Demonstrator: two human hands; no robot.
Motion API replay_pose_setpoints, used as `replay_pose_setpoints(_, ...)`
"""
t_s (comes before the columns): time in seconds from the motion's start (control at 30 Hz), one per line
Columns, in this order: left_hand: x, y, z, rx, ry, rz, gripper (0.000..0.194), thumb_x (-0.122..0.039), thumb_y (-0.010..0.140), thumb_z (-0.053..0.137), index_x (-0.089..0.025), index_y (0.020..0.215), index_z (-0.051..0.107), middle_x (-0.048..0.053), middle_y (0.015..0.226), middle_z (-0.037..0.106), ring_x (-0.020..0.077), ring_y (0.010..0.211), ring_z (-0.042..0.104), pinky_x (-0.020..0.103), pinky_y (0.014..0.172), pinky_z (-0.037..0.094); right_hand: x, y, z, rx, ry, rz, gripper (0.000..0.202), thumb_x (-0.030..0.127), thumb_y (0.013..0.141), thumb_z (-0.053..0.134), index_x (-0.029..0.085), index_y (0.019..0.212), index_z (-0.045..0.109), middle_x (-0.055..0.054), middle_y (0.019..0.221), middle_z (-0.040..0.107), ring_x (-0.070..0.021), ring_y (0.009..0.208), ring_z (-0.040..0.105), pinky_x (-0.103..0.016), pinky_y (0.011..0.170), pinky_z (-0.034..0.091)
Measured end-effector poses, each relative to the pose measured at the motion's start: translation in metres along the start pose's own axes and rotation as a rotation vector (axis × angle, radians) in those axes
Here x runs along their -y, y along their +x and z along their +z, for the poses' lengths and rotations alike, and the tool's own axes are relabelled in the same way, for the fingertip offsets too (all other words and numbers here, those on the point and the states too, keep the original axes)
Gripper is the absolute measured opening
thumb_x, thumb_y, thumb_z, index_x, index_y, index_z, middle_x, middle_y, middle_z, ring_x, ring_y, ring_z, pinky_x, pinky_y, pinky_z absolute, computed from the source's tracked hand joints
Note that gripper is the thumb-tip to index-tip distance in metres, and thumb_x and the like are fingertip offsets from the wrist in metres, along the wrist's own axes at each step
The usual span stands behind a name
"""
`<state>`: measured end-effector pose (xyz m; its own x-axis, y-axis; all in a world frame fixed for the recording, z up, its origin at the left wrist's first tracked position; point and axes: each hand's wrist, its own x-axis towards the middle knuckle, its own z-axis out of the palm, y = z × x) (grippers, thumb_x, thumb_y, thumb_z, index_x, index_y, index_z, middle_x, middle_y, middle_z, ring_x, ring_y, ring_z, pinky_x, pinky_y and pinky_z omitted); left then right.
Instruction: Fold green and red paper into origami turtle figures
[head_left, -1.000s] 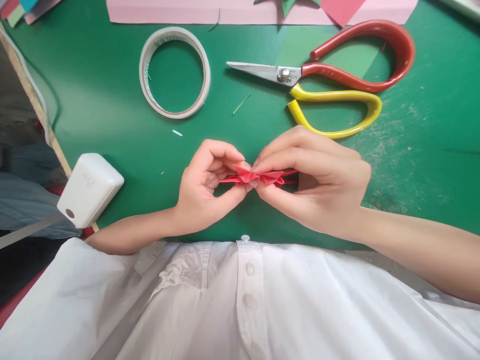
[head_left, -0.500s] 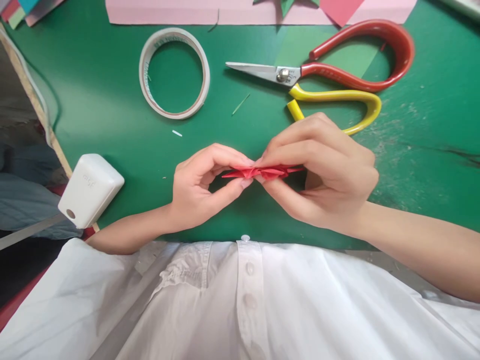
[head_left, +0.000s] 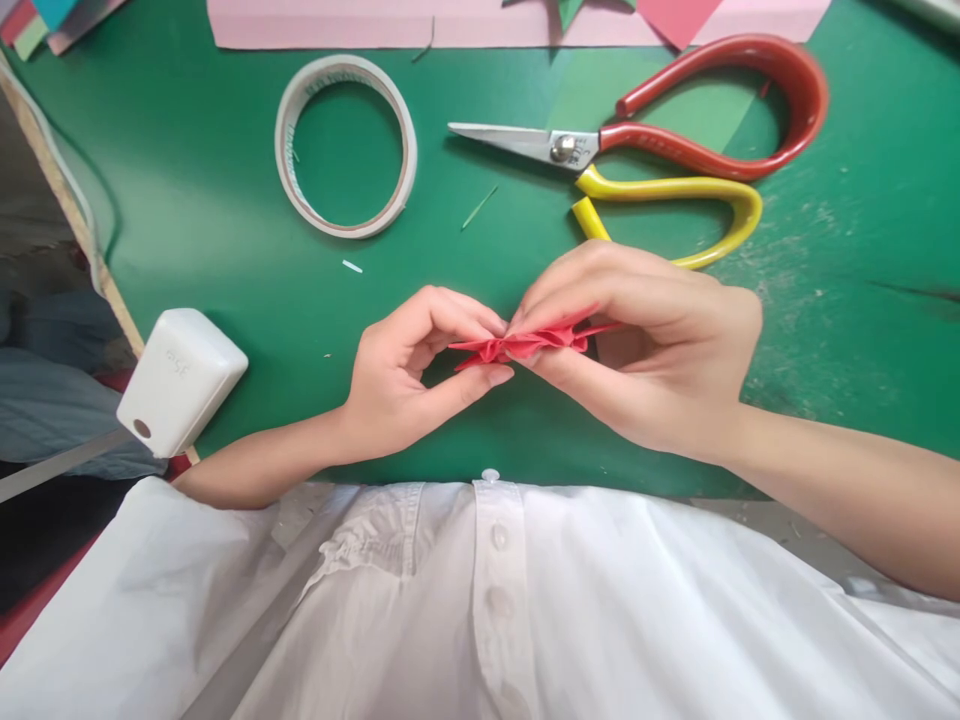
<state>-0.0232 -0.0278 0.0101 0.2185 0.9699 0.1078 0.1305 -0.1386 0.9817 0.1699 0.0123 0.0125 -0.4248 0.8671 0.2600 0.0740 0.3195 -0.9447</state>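
Note:
A small piece of folded red paper point(head_left: 536, 344), with pleats and pointed ends, is held just above the green table between my hands. My left hand point(head_left: 409, 365) pinches its left part between thumb and fingers. With thumb and fingertips, my right hand point(head_left: 649, 345) grips its middle and right part. The fingertips of both hands nearly meet at the paper. Part of the paper is hidden behind the right fingers. Just beyond my right hand lie scissors point(head_left: 574, 150) with one red and one yellow handle, the blades pointing left.
A roll of white tape point(head_left: 281, 150) lies beyond my left hand. At the left table edge is a white plastic box point(head_left: 184, 375). Pink paper point(head_left: 315, 25) runs along the back, with a green paper star point(head_left: 570, 10) on it. Thin scraps lie between.
My right fingers have shifted on the red paper, and the hand sits slightly lower. More of the paper's pleats and its lower left point now show. My left hand has moved slightly right.

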Motion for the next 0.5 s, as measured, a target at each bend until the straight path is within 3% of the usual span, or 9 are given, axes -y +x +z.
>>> replay_pose_setpoints(0.33,0.0033,-0.0047,-0.0029,0.028,0.136,0.096,0.021,-0.017,0.086,0.077,-0.022,0.103,0.067,0.001,0.096,0.075,0.0144,0.088,0.073,0.026,0.076,0.063,-0.0050,0.0004,-0.0014,0.039,-0.075,-0.126,0.013,0.011,0.085,0.070,0.022,0.090,0.067,0.000,0.084,0.071,-0.0129,0.076,0.063,-0.033,0.071,0.052)
replay_pose_setpoints(0.5,0.0000,-0.0034,-0.0026,-0.027,0.089,0.013,0.020,-0.018,0.085,0.079,-0.024,0.102,0.069,-0.002,0.092,0.075,0.0114,0.081,0.075,0.022,0.076,0.066,0.0000,-0.0020,0.0049,-0.037,-0.069,-0.013,0.022,0.012,0.082,0.072,0.024,0.097,0.063,0.001,0.088,0.069,-0.0117,0.073,0.062,-0.029,0.064,0.052)
